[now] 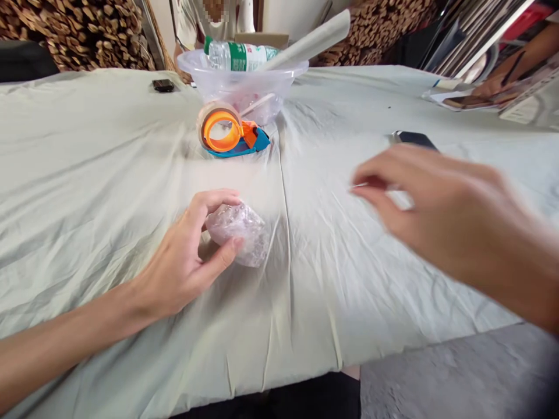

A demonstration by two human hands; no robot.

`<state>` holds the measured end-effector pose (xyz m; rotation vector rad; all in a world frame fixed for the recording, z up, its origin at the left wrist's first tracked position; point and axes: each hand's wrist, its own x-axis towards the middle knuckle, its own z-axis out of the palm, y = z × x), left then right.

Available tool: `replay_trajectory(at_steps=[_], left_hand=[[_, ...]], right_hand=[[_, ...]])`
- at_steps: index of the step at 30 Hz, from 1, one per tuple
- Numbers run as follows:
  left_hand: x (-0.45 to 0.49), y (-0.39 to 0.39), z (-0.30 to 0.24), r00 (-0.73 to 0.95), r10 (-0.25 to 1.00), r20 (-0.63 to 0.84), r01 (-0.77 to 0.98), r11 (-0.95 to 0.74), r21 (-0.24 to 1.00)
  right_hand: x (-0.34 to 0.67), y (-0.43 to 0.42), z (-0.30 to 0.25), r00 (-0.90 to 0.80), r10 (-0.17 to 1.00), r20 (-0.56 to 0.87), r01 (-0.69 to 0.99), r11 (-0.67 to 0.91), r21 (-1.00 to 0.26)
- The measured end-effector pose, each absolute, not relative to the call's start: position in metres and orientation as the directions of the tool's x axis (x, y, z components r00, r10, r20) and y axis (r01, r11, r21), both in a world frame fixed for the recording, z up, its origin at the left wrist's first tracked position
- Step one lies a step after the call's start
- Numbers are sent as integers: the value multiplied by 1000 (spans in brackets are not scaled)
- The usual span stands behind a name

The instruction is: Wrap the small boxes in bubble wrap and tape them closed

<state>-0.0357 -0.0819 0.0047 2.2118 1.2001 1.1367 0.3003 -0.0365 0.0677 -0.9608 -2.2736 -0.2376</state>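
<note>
My left hand (pixel 187 250) grips a small bundle of clear bubble wrap (pixel 244 233) on the cloth, with the thumb in front and the fingers behind it. What lies inside the wrap cannot be made out. My right hand (pixel 437 203) is raised over the right side of the table, blurred by motion. Its thumb and forefinger meet in a pinch, and whatever is between the tips is too small to name. Beyond the bundle stands a tape dispenser (pixel 236 131), orange and blue, with a roll of tape on it.
A clear plastic basin (pixel 201 75) holds a green-labelled water bottle (pixel 240 56) and a long pale roll (pixel 310 41). A dark phone (pixel 414 139) lies behind my right hand, and a small black object (pixel 163 85) at far left. People sit across and at right.
</note>
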Motion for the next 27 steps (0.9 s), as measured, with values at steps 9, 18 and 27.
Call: replay_trajectory(at_steps=[9, 18, 27], left_hand=[[-37, -75, 6, 233, 875, 424, 432, -484, 761], [-32, -82, 4, 350, 734, 582, 517, -670, 533], [-36, -83, -6, 341, 692, 637, 527, -701, 480]], right_hand=[[209, -16, 24, -477, 490, 730, 327, 870, -370], [218, -16, 9, -565, 417, 712, 156, 901, -405], [218, -22, 4, -486, 338, 806, 64, 933, -353]])
